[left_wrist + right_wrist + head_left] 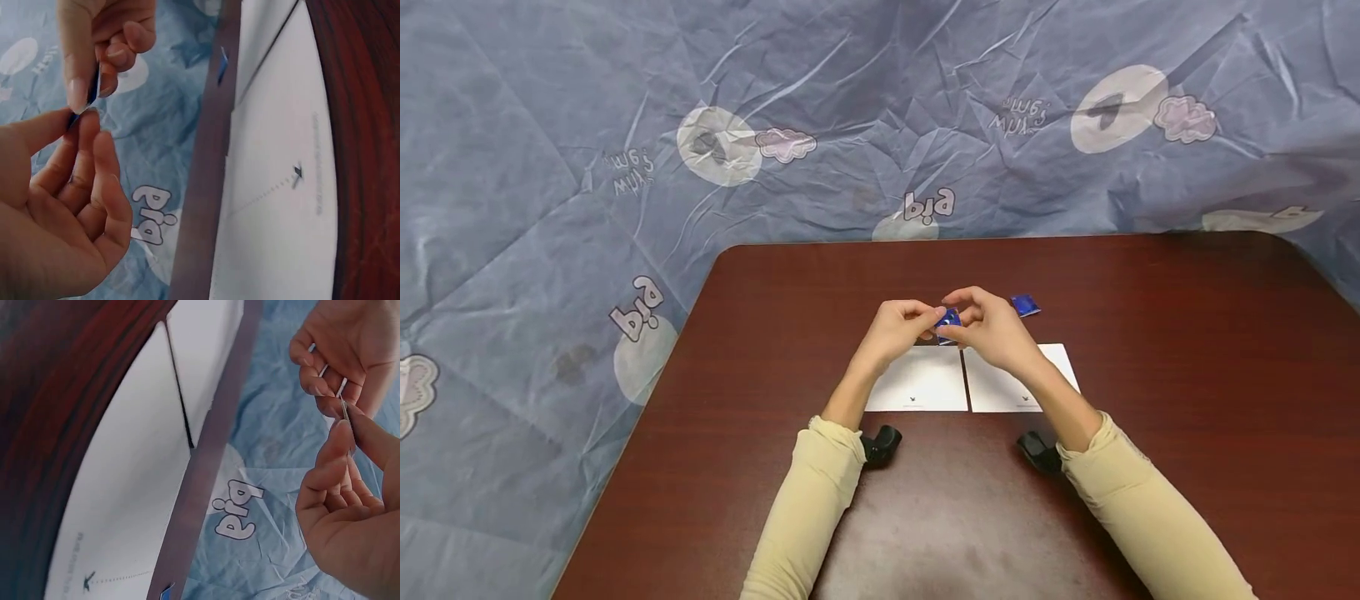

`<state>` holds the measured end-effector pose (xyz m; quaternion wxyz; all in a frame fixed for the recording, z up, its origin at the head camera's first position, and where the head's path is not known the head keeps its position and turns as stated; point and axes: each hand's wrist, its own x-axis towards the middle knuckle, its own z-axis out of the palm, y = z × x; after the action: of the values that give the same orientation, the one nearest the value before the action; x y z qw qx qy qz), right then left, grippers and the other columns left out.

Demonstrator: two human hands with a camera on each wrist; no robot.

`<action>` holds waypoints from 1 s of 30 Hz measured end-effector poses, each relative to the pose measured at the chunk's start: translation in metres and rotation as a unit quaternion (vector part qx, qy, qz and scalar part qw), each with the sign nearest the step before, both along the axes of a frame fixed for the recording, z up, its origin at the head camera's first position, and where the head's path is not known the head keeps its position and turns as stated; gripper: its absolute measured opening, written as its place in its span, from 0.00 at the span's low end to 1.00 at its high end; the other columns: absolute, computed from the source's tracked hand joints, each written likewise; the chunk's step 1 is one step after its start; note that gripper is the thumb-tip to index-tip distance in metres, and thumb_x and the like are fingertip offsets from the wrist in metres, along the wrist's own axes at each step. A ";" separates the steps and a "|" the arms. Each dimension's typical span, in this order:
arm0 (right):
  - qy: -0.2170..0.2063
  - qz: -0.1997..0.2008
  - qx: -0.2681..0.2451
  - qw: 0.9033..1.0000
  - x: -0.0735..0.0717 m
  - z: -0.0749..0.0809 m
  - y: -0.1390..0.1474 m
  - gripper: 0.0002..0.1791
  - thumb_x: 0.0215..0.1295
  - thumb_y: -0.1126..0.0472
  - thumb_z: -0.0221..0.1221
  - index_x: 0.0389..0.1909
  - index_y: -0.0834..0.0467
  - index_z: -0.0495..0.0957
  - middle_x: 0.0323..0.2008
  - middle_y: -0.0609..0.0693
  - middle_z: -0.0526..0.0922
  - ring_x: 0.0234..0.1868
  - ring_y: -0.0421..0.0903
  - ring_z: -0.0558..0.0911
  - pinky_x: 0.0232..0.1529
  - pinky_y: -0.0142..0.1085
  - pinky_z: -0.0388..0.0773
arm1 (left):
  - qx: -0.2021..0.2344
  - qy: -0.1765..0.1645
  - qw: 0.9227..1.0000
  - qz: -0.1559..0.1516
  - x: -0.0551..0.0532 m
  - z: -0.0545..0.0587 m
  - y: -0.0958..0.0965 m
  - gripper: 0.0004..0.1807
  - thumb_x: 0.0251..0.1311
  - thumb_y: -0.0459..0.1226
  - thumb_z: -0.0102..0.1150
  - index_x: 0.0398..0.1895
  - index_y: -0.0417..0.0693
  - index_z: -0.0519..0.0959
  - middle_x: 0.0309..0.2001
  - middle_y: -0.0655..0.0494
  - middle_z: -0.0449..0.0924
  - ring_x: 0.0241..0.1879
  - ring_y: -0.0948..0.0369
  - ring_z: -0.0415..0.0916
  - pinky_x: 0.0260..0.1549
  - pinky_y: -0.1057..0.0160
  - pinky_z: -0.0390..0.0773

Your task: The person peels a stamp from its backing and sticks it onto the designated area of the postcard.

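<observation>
Small flat blue packet (951, 318), white-marked, pinched by fingers (87, 131) at both sides, in midair

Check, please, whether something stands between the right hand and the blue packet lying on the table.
Nothing visible does: this packet lies beyond the right hand on the table. However, that hand and the left hand pinch the other blue packet.

"Pig" repeats across the blue cloth (850, 108).
</observation>
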<state>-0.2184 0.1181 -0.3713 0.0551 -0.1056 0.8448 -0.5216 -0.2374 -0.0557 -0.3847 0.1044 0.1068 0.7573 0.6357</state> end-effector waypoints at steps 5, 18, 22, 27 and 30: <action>-0.012 -0.001 -0.101 0.995 0.005 -0.002 0.004 0.24 0.62 0.64 0.63 0.57 0.64 0.69 0.35 0.59 0.84 0.35 0.53 0.84 0.40 0.44 0.80 | 0.026 -0.027 0.999 0.018 -0.002 0.002 -0.001 0.15 0.65 0.42 0.58 0.39 0.36 0.82 0.23 0.58 0.79 0.25 0.64 0.76 0.28 0.67 0.73; 0.081 -0.013 -0.220 0.972 0.008 -0.006 0.018 0.19 0.65 0.67 0.59 0.55 0.68 0.70 0.32 0.48 0.83 0.30 0.40 0.80 0.36 0.29 0.77 | 0.054 -0.059 0.996 -0.026 0.003 0.013 0.008 0.14 0.67 0.40 0.55 0.44 0.35 0.80 0.29 0.52 0.82 0.31 0.58 0.81 0.33 0.65 0.73; 0.249 -0.100 -0.085 0.960 0.010 -0.005 0.011 0.11 0.60 0.69 0.64 0.43 0.67 0.80 0.33 0.53 0.81 0.33 0.45 0.77 0.34 0.27 0.73 | 0.056 -0.047 0.997 -0.025 0.005 0.016 0.011 0.13 0.65 0.37 0.57 0.46 0.36 0.81 0.34 0.48 0.84 0.38 0.51 0.81 0.37 0.63 0.76; 0.378 -0.146 0.042 0.913 0.014 -0.006 0.002 0.10 0.55 0.72 0.66 0.39 0.66 0.83 0.38 0.60 0.81 0.41 0.58 0.74 0.38 0.43 0.67 | 0.066 -0.033 0.997 -0.010 0.007 0.017 0.014 0.12 0.64 0.32 0.58 0.48 0.34 0.80 0.36 0.46 0.85 0.34 0.61 0.82 0.43 0.56 0.77; 0.383 -0.147 0.065 0.910 0.019 -0.007 -0.001 0.13 0.56 0.71 0.66 0.43 0.67 0.82 0.41 0.60 0.83 0.44 0.59 0.76 0.43 0.47 0.68 | 0.066 -0.034 0.997 -0.005 0.009 0.017 0.015 0.13 0.64 0.32 0.57 0.49 0.34 0.80 0.38 0.44 0.84 0.35 0.62 0.82 0.45 0.54 0.76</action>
<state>-0.1996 0.1173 -0.3784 -0.3431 -0.1674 0.8393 -0.3871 -0.2286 -0.0409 -0.3676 0.1260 0.0953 0.7093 0.6870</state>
